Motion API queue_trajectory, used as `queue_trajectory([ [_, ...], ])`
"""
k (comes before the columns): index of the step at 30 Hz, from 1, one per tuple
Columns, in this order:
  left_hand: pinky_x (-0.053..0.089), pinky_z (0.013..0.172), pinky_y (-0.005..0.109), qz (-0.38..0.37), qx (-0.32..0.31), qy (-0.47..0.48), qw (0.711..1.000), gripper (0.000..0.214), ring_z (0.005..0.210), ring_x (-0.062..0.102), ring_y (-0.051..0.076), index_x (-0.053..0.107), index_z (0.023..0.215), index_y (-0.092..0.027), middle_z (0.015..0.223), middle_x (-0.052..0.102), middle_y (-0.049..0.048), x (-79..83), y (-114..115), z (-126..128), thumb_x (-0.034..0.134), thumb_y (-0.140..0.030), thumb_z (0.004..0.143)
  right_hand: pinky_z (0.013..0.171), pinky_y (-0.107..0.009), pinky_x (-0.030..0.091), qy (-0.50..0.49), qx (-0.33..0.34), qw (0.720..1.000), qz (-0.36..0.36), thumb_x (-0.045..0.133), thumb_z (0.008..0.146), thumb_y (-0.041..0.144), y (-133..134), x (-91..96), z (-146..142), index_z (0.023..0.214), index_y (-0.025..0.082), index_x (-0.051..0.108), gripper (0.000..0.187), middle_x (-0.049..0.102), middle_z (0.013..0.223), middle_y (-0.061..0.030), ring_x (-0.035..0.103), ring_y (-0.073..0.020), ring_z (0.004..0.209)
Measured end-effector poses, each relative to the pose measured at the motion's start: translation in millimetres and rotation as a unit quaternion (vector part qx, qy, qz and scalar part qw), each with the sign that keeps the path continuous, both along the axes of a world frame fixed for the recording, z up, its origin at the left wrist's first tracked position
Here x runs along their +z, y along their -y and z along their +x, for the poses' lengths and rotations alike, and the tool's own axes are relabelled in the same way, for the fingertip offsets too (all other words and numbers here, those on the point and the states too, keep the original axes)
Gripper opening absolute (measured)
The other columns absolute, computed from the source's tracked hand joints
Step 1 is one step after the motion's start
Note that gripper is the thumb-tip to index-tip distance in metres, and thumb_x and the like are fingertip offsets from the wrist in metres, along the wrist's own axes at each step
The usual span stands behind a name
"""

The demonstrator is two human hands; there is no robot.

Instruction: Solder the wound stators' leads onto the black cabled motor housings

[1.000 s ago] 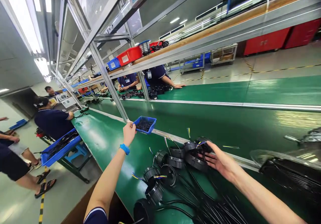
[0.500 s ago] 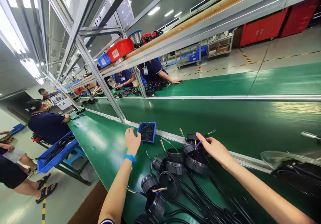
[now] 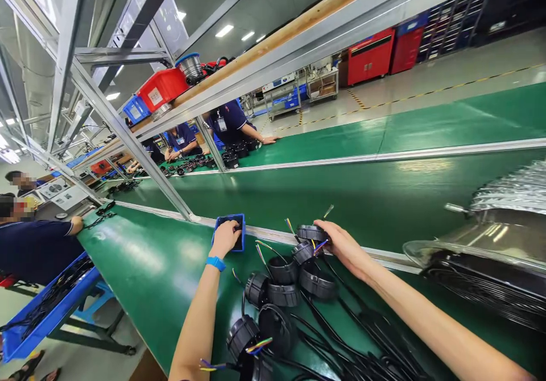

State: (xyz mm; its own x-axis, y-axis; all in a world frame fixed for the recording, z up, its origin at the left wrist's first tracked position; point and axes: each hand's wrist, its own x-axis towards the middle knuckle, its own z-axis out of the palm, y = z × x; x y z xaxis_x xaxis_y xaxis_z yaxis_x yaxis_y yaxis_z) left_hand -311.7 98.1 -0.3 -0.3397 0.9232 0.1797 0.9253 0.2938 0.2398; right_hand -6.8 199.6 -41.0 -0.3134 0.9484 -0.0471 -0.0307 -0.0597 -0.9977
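My left hand [image 3: 226,239], with a blue band on its wrist, reaches into a small blue bin [image 3: 243,239] of small black parts. Its fingers are curled down together, and their tips are hidden among the parts. My right hand [image 3: 341,247] grips a black round plastic housing [image 3: 312,232] at its right side, thumb over the top edge. Coloured wire ends stick out around it. Several similar black housings [image 3: 284,270] with cables and bare coloured wires stand clustered on the green bench [image 3: 162,278] between my forearms.
Black cables [image 3: 341,347] spread toward me. A fan-like black machine with a clear cover [image 3: 469,256] stands at the right. A metal post [image 3: 162,185] rises behind the bin, under a shelf carrying a red bin [image 3: 162,88]. Co-workers sit across and at the left, beside a blue trough [image 3: 46,318].
My left hand has gone from beside the blue bin down into it. My right hand now grips the housing, which sits slightly higher among the others. The view has swung to the right.
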Motion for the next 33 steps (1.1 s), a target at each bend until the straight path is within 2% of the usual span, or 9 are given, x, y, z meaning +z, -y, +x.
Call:
queue_trajectory([
  [3, 0.049, 0.083, 0.031, 0.002, 0.0, 0.019, 1.0, 0.014, 0.087, 0.067, 0.021, 0.073, 0.098, -0.018, 0.09, 0.072, 0.0068, -3.0, -1.7, -6.4, 0.069, -0.02, 0.085, 0.087, -0.038, 0.055, 0.007, -0.013, 0.998, 0.053, 0.052, 0.081, 0.056, -4.7, 7.4, 0.6, 0.079, 0.022, 0.068, 0.037, 0.075, 0.106, -0.008, 0.067, -0.0282, 0.103],
  [6, 0.049, 0.081, 0.029, 0.013, 0.001, 0.046, 0.999, 0.01, 0.083, 0.066, 0.019, 0.073, 0.093, -0.019, 0.088, 0.073, 0.005, -7.5, -3.1, -9.2, 0.069, -0.018, 0.084, 0.109, -0.041, 0.042, 0.011, -0.033, 0.992, 0.123, 0.054, 0.083, 0.052, -0.6, 16.2, 3.4, 0.078, 0.023, 0.068, 0.033, 0.071, 0.119, -0.0068, 0.059, -0.0285, 0.121],
  [9, 0.05, 0.081, 0.028, 0.033, -0.006, 0.079, 0.996, 0.01, 0.081, 0.066, 0.017, 0.074, 0.09, -0.02, 0.086, 0.073, 0.0033, -10.8, -3.9, -10.7, 0.068, -0.015, 0.083, 0.114, -0.043, 0.037, 0.039, -0.059, 0.969, 0.235, 0.055, 0.085, 0.052, 9.0, 21.2, 6.7, 0.093, 0.025, 0.07, 0.032, 0.07, 0.121, -0.0063, 0.059, -0.0273, 0.12],
  [12, 0.051, 0.082, 0.026, 0.058, -0.015, 0.117, 0.991, 0.014, 0.081, 0.067, 0.015, 0.074, 0.091, -0.019, 0.088, 0.074, 0.0029, -11.3, -4.2, -12.7, 0.065, -0.011, 0.083, 0.109, -0.043, 0.043, 0.087, -0.046, 0.952, 0.291, 0.051, 0.089, 0.054, 11.9, 21.1, 6.0, 0.11, 0.025, 0.07, 0.041, 0.072, 0.117, -0.007, 0.061, -0.0276, 0.118],
  [15, 0.052, 0.083, 0.026, 0.077, -0.017, 0.155, 0.985, 0.017, 0.081, 0.068, 0.015, 0.074, 0.091, -0.018, 0.088, 0.075, 0.0035, -9.2, -3.9, -14.7, 0.063, -0.009, 0.084, 0.089, -0.038, 0.054, 0.108, 0.019, 0.961, 0.256, 0.046, 0.089, 0.058, 2.2, 19.8, 0.7, 0.124, 0.022, 0.066, 0.054, 0.074, 0.114, -0.0077, 0.067, -0.0274, 0.106],
  [19, 0.053, 0.08, 0.026, 0.092, -0.006, 0.199, 0.976, 0.022, 0.076, 0.067, 0.014, 0.074, 0.097, -0.017, 0.083, 0.074, 0.0021, -5.5, -2.8, -14.7, 0.064, -0.006, 0.08, 0.062, -0.034, 0.051, 0.181, 0.069, 0.947, 0.257, 0.041, 0.088, 0.065, -16.4, 22.7, -8.9, 0.108, 0.019, 0.075, 0.06, 0.075, 0.109, -0.0088, 0.062, -0.0215, 0.066],
  [24, 0.054, 0.068, 0.023, 0.097, 0.023, 0.267, 0.959, 0.015, 0.063, 0.064, 0.012, 0.072, 0.091, -0.013, 0.068, 0.069, 0.0007, -3.0, -2.6, -11.9, 0.067, -0.006, 0.078, 0.072, -0.035, 0.048, 0.191, 0.093, 0.934, 0.288, 0.046, 0.087, 0.062, -20.3, 23.3, -22.6, 0.103, 0.025, 0.078, 0.052, 0.073, 0.089, -0.0062, 0.063, -0.0258, 0.078],
  [28, 0.054, 0.06, 0.023, 0.101, 0.043, 0.325, 0.939, 0.009, 0.058, 0.063, 0.01, 0.071, 0.084, -0.01, 0.069, 0.07, 0.0034, 0.3, -2.9, -9.8, 0.063, -0.007, 0.084, 0.067, -0.035, 0.046, 0.193, 0.102, 0.924, 0.315, 0.042, 0.089, 0.061, -17.2, 11.2, -29.4, 0.106, 0.025, 0.078, 0.053, 0.064, 0.08, -0.0059, 0.06, -0.0233, 0.072],
  [33, 0.056, 0.062, 0.022, 0.122, 0.051, 0.375, 0.917, 0.011, 0.059, 0.064, 0.009, 0.072, 0.088, -0.008, 0.069, 0.071, 0.004, 4.7, -3.4, -7.7, 0.064, -0.002, 0.082, 0.071, -0.034, 0.048, 0.176, 0.069, 0.923, 0.336, 0.04, 0.093, 0.058, -16.7, -6.6, -28.2, 0.108, 0.025, 0.077, 0.052, 0.069, 0.088, -0.0062, 0.062, -0.0233, 0.077],
])
